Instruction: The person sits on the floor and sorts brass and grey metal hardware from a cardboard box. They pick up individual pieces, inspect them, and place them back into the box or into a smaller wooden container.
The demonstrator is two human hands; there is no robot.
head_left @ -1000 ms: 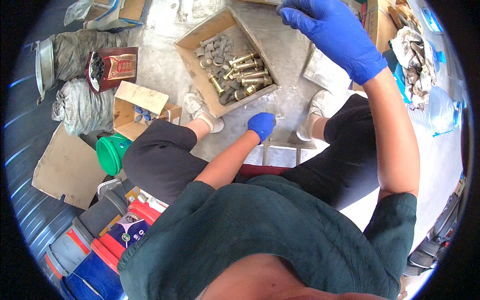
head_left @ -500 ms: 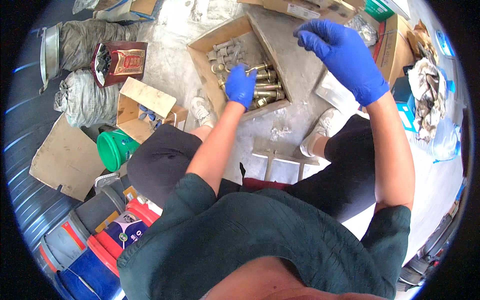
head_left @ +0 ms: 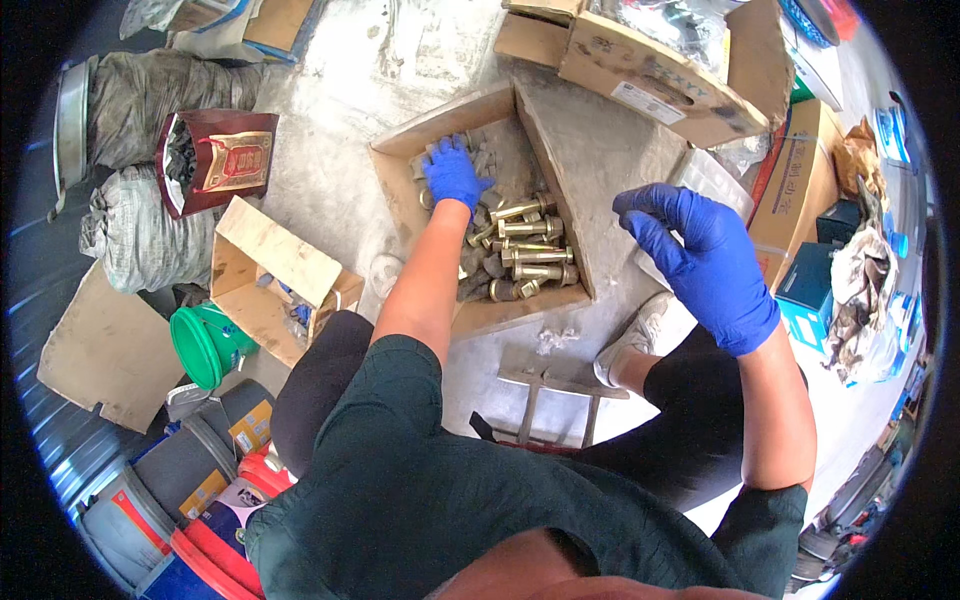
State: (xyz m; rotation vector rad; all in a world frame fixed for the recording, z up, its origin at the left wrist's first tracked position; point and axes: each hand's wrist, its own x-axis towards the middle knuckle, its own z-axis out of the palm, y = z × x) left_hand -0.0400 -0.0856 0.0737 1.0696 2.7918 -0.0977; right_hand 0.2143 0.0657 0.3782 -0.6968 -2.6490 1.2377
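A shallow wooden box [head_left: 560, 165] stands on the floor in front of me, with grey bolts and nuts [head_left: 487, 165] loose inside. Several brass-coloured bolts [head_left: 535, 250] lie side by side along its right part. My left hand [head_left: 453, 175], in a blue glove, reaches into the far left of the box. Its fingers are spread over the grey pieces and partly cover them. To the right of the box, my right hand [head_left: 705, 262], also gloved, is held up. Thumb and fingers curl together at the tips; anything small between them is hidden.
An open cardboard carton [head_left: 650, 85] holding plastic bags stands beyond the box. At left are a smaller carton [head_left: 262, 270], a dark red bag [head_left: 218, 162] and a green bucket [head_left: 203, 345]. A metal stand [head_left: 562, 385] is between my feet.
My left hand has moved from beside the brass-coloured bolts to the grey pieces at the box's far left. My right hand has come lower in the view. The whole view has shifted somewhat.
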